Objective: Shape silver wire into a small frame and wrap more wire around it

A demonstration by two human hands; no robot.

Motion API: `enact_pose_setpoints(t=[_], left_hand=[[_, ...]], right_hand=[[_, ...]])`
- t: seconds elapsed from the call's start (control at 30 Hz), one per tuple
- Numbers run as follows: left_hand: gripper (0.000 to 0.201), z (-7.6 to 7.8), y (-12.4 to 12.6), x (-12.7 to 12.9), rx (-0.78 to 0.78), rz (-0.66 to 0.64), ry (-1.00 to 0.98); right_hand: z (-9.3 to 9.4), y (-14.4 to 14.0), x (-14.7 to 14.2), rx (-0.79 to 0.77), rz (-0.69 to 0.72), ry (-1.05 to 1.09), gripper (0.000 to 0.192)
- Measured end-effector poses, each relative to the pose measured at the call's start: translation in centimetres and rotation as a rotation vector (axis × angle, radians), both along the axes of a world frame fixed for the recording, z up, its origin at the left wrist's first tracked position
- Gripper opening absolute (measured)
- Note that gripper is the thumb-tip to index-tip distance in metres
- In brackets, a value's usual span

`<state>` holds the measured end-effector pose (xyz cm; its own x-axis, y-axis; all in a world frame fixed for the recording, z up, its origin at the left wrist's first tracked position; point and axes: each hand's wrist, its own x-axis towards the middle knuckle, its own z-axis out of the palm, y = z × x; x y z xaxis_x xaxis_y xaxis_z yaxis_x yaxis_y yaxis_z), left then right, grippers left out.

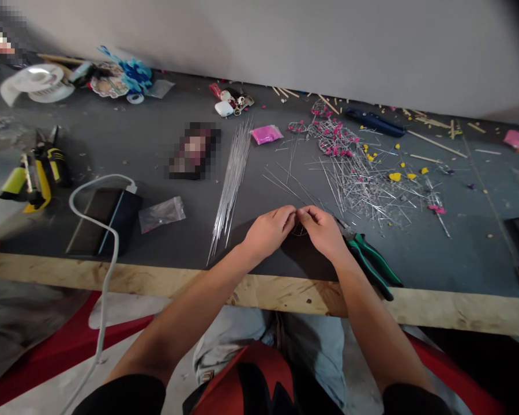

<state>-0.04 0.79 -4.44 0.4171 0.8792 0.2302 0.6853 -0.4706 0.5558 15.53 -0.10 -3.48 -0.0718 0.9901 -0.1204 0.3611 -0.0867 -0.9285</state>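
Note:
My left hand (270, 230) and my right hand (322, 230) meet fingertip to fingertip over the dark table (185, 242), near its front edge. Between them they pinch a thin piece of wire (298, 222), bent into a small loop below the fingers; its shape is hard to make out. Green-handled pliers (372, 262) lie just right of my right hand, partly under the wrist. A bundle of straight silver wires (231, 184) lies left of my left hand.
A heap of cut wires with pink and yellow beads (354, 173) lies beyond my right hand. A pink packet (266, 134), a small plastic bag (161, 214), a dark device with white cable (106, 216) and a yellow tool (37, 173) lie to the left. The wooden edge (285, 291) runs along the front.

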Motion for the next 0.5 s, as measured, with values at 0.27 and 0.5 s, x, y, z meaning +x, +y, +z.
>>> enact_pose_setpoints(t=[0.27,0.5], left_hand=[[0.025,0.15,-0.13,0.09,0.041,-0.036,0.021],[0.018,0.02,0.11,-0.13,-0.027,0.016,-0.056]], right_hand=[[0.09,0.13,0.05,-0.113,-0.029,0.224,0.032],[0.49,0.12,-0.01,-0.120,-0.094,0.225,0.025]])
